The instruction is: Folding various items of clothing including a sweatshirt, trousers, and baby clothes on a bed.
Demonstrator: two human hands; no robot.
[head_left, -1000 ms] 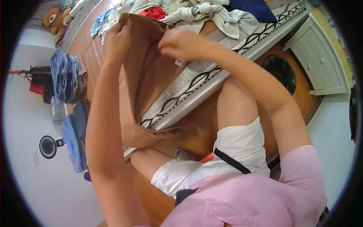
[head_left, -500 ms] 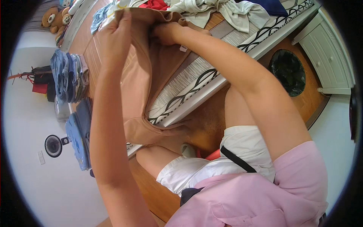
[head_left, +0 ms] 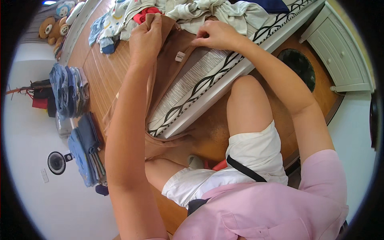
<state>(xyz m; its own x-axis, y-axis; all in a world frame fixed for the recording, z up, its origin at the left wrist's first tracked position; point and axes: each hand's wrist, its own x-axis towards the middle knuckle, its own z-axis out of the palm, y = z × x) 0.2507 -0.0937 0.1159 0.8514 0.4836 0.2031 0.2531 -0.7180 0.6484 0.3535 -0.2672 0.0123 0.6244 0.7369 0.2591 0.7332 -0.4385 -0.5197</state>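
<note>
While one upper corner of the brown garment [head_left: 170,47] is clamped in the closed left hand [head_left: 146,40], its opposite edge is pinched between thumb and fingers of the right hand [head_left: 218,36]. The cloth is stretched between both hands and draped below them over the bed [head_left: 192,114]. A white tag [head_left: 180,57] is exposed between the hands, nearer the right one.

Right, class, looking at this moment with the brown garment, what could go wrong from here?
1. The lower part of the brown garment hangs over the white bed edge, so it might slip toward the floor if the left hand loosens.
2. The loose clothes lie close beyond it, so a wide sweep could drag some along.
</note>
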